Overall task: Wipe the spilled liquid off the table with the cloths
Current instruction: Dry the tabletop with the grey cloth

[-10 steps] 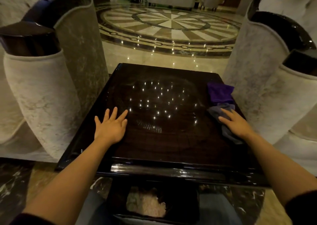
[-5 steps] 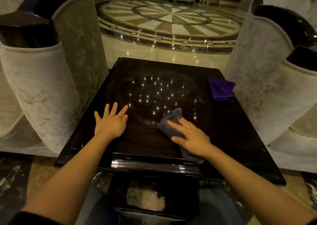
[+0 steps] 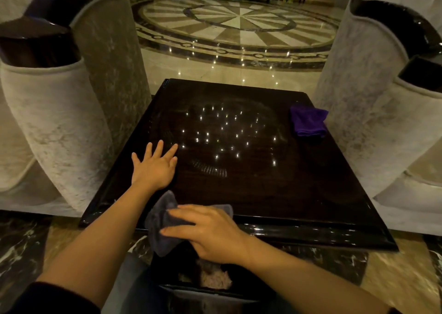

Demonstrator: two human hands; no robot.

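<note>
Head view shows you a dark glossy table (image 3: 275,189) reflecting ceiling lights, on a polished marble floor (image 3: 239,26) with a round inlay. Pale armchairs (image 3: 59,122) crowd both sides, leaving the far edge open. Your left hand (image 3: 154,167) lies flat with fingers spread near the left edge, gripping nothing. Your right hand (image 3: 210,232) presses the grey cloth (image 3: 162,225) at the near edge, part of it hanging over. A folded purple cloth (image 3: 308,122) lies untouched at the far right corner.

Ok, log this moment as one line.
right hand: pressing grey cloth over table near edge | left hand: flat on table | purple cloth: unused
</note>
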